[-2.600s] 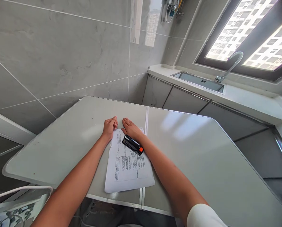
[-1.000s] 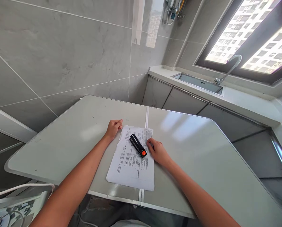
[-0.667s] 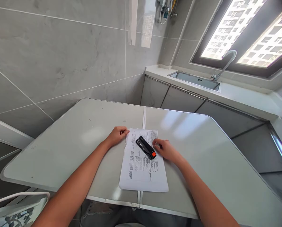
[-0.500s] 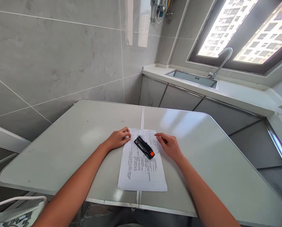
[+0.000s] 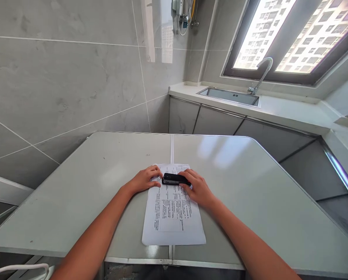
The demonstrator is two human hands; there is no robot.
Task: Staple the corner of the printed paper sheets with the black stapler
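A black stapler [image 5: 172, 178] lies sideways over the upper part of a printed white sheet of paper [image 5: 174, 235]. My right hand [image 5: 197, 186] grips the stapler's right end between thumb and fingers, covering that end. At the sheet's upper left edge, my left hand [image 5: 149, 179] is open, with thumb and fingers apart. Its fingertips are close to the stapler's left end; whether they touch it I cannot tell. Whether the paper is one sheet or a stack is also unclear.
Beneath the paper is a pale folding table [image 5: 74, 210] with a seam down its middle. A tiled wall [image 5: 60, 89] rises behind on the left. Beyond the table, at right, are a counter with a sink [image 5: 229, 96], a curved faucet [image 5: 265, 70] and a window [image 5: 293, 39].
My right hand has moved left from the paper's right edge and taken hold of the stapler. The stapler has turned from a diagonal to lie nearly sideways. The camera view has shifted slightly.
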